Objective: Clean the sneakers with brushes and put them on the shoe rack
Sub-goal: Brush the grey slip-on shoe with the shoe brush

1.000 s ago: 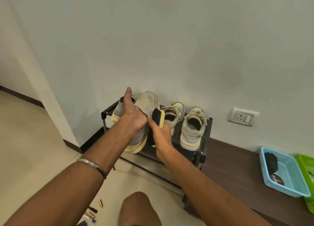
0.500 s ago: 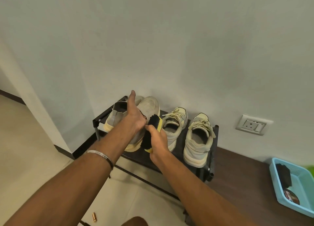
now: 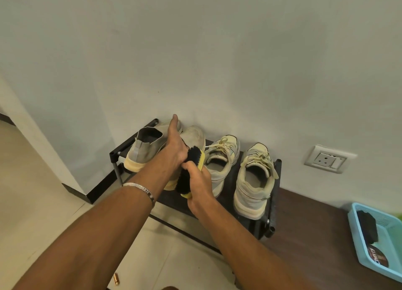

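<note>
My left hand (image 3: 174, 147) grips a grey slip-on sneaker (image 3: 194, 135) over the black shoe rack (image 3: 274, 194), thumb pointing up; its fingers are hidden behind the shoe. My right hand (image 3: 199, 181) holds a brush (image 3: 191, 159) with black bristles and a yellow back, and the bristles lie against the sneaker's side. The matching grey sneaker (image 3: 143, 147) stands at the rack's left end. Two laced cream sneakers (image 3: 221, 159) (image 3: 253, 181) sit on the rack to the right, heels towards me.
The rack stands against a white wall. A dark brown ledge (image 3: 304, 235) runs to its right and carries a blue basket (image 3: 355, 231) with a black brush and a tin. A wall socket (image 3: 328, 159) is above. A small brass object (image 3: 116, 279) lies on the tiled floor.
The held sneaker and both hands have come lower, closer to the rack top. The brush has slid down along the shoe's side. The view has shifted left.
</note>
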